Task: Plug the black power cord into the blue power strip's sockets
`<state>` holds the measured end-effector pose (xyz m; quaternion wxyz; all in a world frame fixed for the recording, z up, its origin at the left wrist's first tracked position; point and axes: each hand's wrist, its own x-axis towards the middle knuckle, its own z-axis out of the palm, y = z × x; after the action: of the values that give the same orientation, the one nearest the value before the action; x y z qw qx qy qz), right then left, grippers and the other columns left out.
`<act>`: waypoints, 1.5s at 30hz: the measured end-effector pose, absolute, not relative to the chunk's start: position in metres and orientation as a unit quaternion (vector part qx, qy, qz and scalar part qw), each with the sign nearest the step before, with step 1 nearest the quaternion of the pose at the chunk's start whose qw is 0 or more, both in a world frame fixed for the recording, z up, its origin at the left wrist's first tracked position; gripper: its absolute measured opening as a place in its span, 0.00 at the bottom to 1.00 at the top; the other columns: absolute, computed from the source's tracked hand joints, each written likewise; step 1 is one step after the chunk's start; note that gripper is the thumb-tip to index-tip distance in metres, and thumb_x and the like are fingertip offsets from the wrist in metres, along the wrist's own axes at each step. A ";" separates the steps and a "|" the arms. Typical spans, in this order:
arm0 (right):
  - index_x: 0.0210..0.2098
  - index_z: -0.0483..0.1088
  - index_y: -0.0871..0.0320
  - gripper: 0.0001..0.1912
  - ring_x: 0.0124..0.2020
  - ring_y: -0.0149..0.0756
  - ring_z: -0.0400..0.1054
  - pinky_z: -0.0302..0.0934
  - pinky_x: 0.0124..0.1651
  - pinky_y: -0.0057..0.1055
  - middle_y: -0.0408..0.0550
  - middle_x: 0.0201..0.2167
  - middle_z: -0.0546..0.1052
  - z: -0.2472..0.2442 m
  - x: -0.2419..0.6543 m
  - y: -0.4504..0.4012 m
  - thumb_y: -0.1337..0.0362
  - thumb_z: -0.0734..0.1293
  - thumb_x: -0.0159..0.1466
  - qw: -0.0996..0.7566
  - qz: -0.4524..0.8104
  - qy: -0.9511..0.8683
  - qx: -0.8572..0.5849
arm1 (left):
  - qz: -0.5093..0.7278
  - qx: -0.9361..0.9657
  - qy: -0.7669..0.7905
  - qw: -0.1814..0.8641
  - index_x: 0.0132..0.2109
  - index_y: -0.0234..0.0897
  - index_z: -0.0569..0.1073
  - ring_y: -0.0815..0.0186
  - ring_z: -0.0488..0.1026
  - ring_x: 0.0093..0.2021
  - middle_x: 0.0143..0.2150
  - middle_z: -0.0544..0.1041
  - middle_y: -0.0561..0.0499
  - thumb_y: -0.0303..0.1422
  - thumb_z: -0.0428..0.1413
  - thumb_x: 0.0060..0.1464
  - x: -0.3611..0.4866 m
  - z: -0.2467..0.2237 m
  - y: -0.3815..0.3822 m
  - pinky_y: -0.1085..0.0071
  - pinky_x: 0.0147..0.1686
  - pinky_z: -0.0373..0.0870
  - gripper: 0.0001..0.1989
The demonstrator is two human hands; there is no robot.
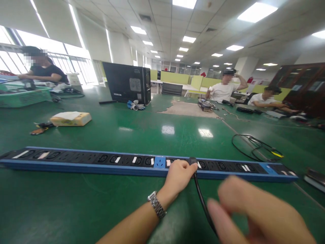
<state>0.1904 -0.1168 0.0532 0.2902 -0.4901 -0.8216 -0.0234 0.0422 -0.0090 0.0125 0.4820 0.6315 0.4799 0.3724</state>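
A long blue-and-black power strip (109, 171) lies across the green table, with rows of sockets facing up. Near its middle, my left hand (180, 174) is closed around a black plug (193, 160) at a socket; the wrist wears a metal watch (156, 204). From the plug, a black cable (202, 200) runs down toward the bottom edge. Close to the camera at the lower right is my right hand (261, 210), blurred, with thumb and index finger bent and a gap between them. Whether it touches the cable cannot be made out.
Beyond the strip on the table (142, 135) are a tissue pack (73, 118), a black computer case (127, 83), gloves (136, 105) and a coiled black cable (250, 142). A green basket (27, 97) stands far left. Several people sit around the far side.
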 end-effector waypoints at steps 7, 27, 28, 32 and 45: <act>0.36 0.74 0.57 0.22 0.33 0.37 0.71 0.54 0.31 0.27 0.50 0.31 0.78 0.078 0.172 -0.017 0.47 0.58 0.64 0.103 0.114 -0.675 -0.722 | 0.359 0.696 0.459 0.419 0.18 0.37 0.62 0.72 0.59 0.21 0.17 0.62 0.57 0.38 0.55 0.49 0.035 0.025 -0.007 0.74 0.22 0.50 0.17; 0.41 0.75 0.59 0.18 0.39 0.48 0.74 0.62 0.37 0.36 0.60 0.38 0.78 0.088 0.165 0.000 0.63 0.55 0.63 -0.073 -0.018 -0.702 -0.708 | 0.213 0.835 0.507 -0.010 0.39 0.38 0.75 0.58 0.71 0.41 0.37 0.76 0.46 0.39 0.49 0.61 -0.002 0.015 0.023 0.64 0.40 0.62 0.13; 0.42 0.74 0.60 0.18 0.40 0.49 0.74 0.63 0.37 0.37 0.60 0.38 0.78 0.090 0.163 0.000 0.64 0.55 0.63 -0.074 -0.020 -0.700 -0.710 | 0.212 0.836 0.506 -0.012 0.39 0.38 0.75 0.58 0.71 0.41 0.37 0.76 0.46 0.39 0.49 0.61 -0.002 0.016 0.023 0.63 0.40 0.62 0.13; 0.40 0.75 0.60 0.18 0.41 0.49 0.74 0.63 0.39 0.37 0.60 0.39 0.78 0.094 0.163 0.006 0.64 0.55 0.63 -0.076 0.009 -0.697 -0.713 | 0.206 0.837 0.506 -0.020 0.38 0.38 0.74 0.58 0.72 0.40 0.37 0.76 0.46 0.38 0.48 0.61 -0.002 0.016 0.023 0.63 0.39 0.62 0.13; 0.41 0.77 0.60 0.18 0.42 0.46 0.74 0.64 0.40 0.36 0.62 0.41 0.79 0.094 0.144 0.009 0.62 0.58 0.61 -0.080 0.005 -0.683 -0.726 | 0.206 0.837 0.506 -0.023 0.38 0.37 0.74 0.58 0.72 0.40 0.38 0.76 0.45 0.38 0.47 0.61 -0.001 0.016 0.023 0.63 0.39 0.62 0.13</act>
<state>0.1441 0.0089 0.0938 -0.0801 -0.7264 -0.6825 0.0052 -0.0013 0.0227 0.0159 -0.0234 0.8373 0.5060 0.2057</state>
